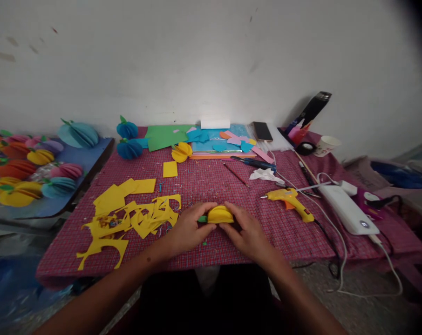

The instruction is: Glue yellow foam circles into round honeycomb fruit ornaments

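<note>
Near the front edge of the table, a small yellow paper pumpkin [220, 215] made of layered folds is held between both hands. My left hand [192, 226] grips its left side, where a green paper piece [202, 218] sticks out by the fingers. On the opposite side, my right hand [246, 230] closes on it with thumb and fingers. Yellow paper offcuts [151, 215] lie just left of my left hand. A yellow hot glue gun [290, 200] rests to the right, its nozzle pointing left.
Finished paper pumpkins [20, 193] crowd a blue table at left. Green card [169, 136] and coloured scraps [237, 139] lie at the back. A pencil [236, 175], a phone [262, 131], a paper cup [327, 145] and a white power bank [349, 209] with trailing cables are around.
</note>
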Motion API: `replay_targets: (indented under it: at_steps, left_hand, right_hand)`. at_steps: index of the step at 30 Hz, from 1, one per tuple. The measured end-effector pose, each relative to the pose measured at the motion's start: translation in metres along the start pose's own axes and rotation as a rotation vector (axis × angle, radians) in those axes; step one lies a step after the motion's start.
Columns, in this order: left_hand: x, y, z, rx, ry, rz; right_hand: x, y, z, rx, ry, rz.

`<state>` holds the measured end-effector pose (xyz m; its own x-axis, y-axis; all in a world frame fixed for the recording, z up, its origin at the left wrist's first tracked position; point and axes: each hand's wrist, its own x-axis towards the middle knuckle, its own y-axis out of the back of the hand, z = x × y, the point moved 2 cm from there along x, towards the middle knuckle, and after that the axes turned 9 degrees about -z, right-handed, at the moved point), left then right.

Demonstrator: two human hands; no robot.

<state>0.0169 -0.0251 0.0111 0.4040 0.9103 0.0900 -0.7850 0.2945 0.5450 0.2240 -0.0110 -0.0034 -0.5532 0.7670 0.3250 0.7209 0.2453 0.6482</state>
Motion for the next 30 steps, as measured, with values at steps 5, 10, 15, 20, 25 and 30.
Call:
replay_targets:
  at_steps: [5, 10, 15, 20, 25, 30]
  left_hand:
    - [-0.0014, -0.0003, 0.0011, 0.058, -0.018, 0.013]
    - [-0.0028, -0.0017, -0.0007, 0.092, -0.042, 0.029]
    - [-0.0038, -0.0025, -0.0032, 0.106, -0.048, 0.031]
    - [-0.0044, -0.002, -0.0018, 0.113, -0.034, 0.033]
    - [-0.0055, -0.0033, -0.0035, 0.104, -0.045, 0.055]
    - [-0.0063, -0.0046, -0.005, 0.115, -0.064, 0.064]
  right_hand:
    - [-0.0011, -0.0002, 0.0006, -0.017, 0.021, 0.012]
    - [-0.0021, -0.0017, 0.0015, -0.052, 0.044, 0.017]
    - [-0.0032, -0.0022, 0.0023, -0.08, 0.05, 0.021]
    - [-0.0011, -0.0004, -0.0021, -0.037, 0.034, 0.022]
    - [-0.0004, 0.0006, -0.0064, -0.024, 0.054, 0.028]
    - [-0.0057, 0.0034, -0.0065, 0.108, -0.005, 0.024]
